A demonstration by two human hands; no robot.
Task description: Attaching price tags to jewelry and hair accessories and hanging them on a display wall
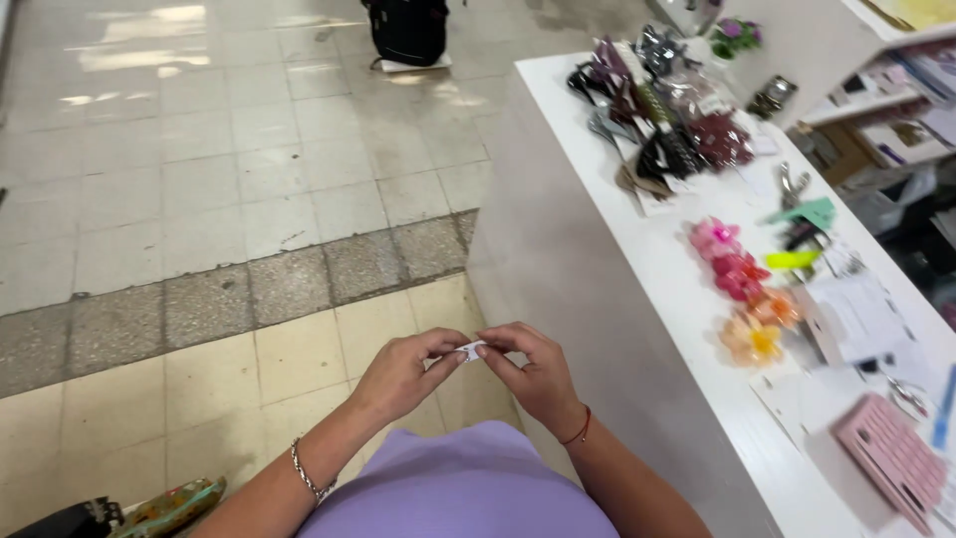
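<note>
Between our fingertips, above our lilac top (pixel 468 493), we pinch a small white piece (pixel 470 349); what it is we cannot tell at this size. Our left hand (pixel 403 374) nips its left edge between thumb and forefinger, and our right hand (pixel 533 374) nips the right edge the same way, the other fingers curled in. Both hands meet over the tiled floor (pixel 199 199), just beside the white counter (pixel 597 289), with the piece held in the air and touching nothing else. A silver bracelet (pixel 307 475) circles our left wrist and a thin red cord (pixel 583 426) our right.

On the counter to our right lies a row of flower-shaped hair clips (pixel 742 294) in pink, red and orange, and near them a pink calculator (pixel 889 460) and some white paper slips (pixel 856 319). Farther along sits a heap of dark hair claws (pixel 662 139), some in clear packets; we cannot tell whether they rest in a tray. White shelves (pixel 896 100) beyond hold boxes too blurred to read. A black bag (pixel 408 30) stands on the floor far ahead, and a patterned pouch (pixel 169 506) lies at the lower left.
</note>
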